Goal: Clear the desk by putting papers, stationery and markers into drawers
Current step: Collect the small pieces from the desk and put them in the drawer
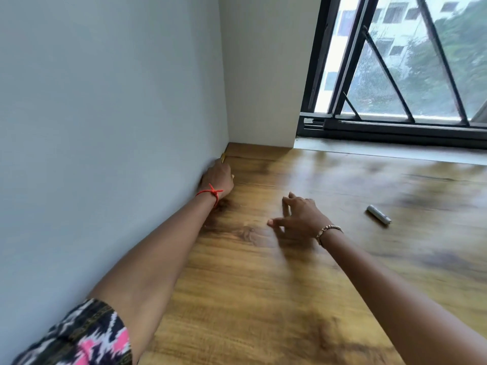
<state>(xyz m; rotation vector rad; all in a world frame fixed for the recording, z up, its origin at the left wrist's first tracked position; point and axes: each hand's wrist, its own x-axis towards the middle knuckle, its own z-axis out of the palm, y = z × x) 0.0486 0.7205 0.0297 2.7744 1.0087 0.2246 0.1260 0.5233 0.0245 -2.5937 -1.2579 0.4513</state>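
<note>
- Where the desk meets the wall, a thin yellow thing pokes out past the left hand, whose fingers are curled round it.
- A grey marker lies on the wood, well right of it.
- Between them the right hand rests on the desk, fingers spread, holding nothing.
- Window behind.

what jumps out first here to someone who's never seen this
The left hand reaches to the wall, seemingly gripping a thin yellow item. The right hand is spread open over the wooden desk, and a grey marker lies alone to its right.
</note>
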